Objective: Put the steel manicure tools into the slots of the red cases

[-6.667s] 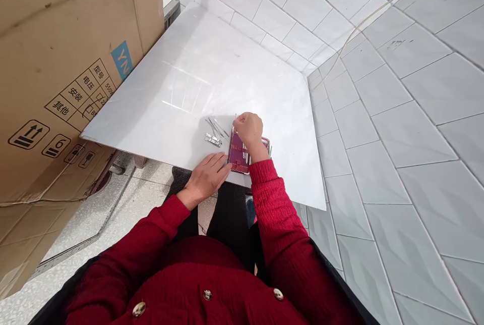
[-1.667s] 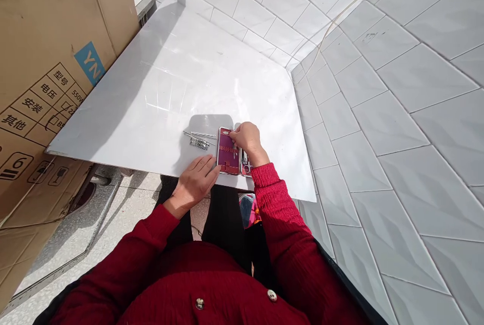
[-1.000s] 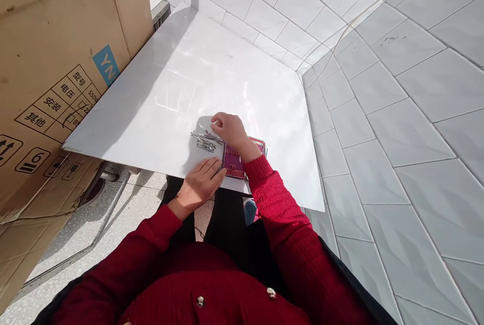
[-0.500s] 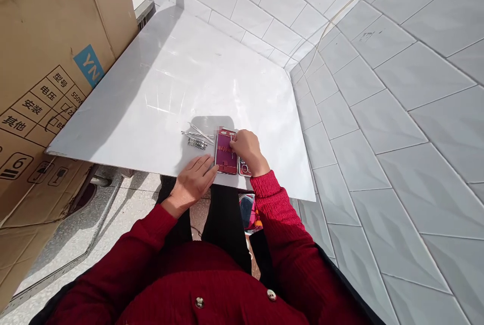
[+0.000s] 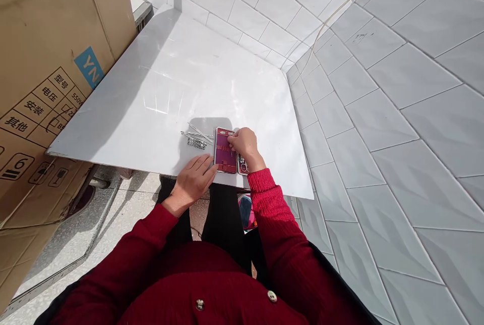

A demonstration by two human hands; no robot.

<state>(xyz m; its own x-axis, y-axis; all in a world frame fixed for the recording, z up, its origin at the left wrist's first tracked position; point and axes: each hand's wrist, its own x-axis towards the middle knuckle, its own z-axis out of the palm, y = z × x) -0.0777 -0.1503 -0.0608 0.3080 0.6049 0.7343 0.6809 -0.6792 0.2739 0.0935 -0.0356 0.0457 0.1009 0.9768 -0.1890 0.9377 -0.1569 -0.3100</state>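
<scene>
An open manicure case (image 5: 226, 156) with a purple-red lining and a row of loops lies near the table's front edge. Its right half, partly under my right wrist, holds metal tools with round handles (image 5: 243, 167). My right hand (image 5: 245, 144) is closed in a pinch over the upper right of the lining, on a slim metal manicure tool mostly covered by the fingers. My left hand (image 5: 194, 179) rests with fingers stretched out, fingertips at the case's lower left edge. Left of the case, several loose silver manicure tools (image 5: 197, 138) lie in a small pile.
The white table (image 5: 196, 77) reaches back to a tiled wall (image 5: 242, 17), with another tiled wall (image 5: 370, 128) along its right. A large cardboard box (image 5: 56, 27) stands at the left. Below the front edge, a pink and dark bag-like thing (image 5: 246, 213) shows beside my legs.
My right hand has shifted slightly up and left over the case lining, still pinched. The left hand stays by the case. The whole view has moved a little.
</scene>
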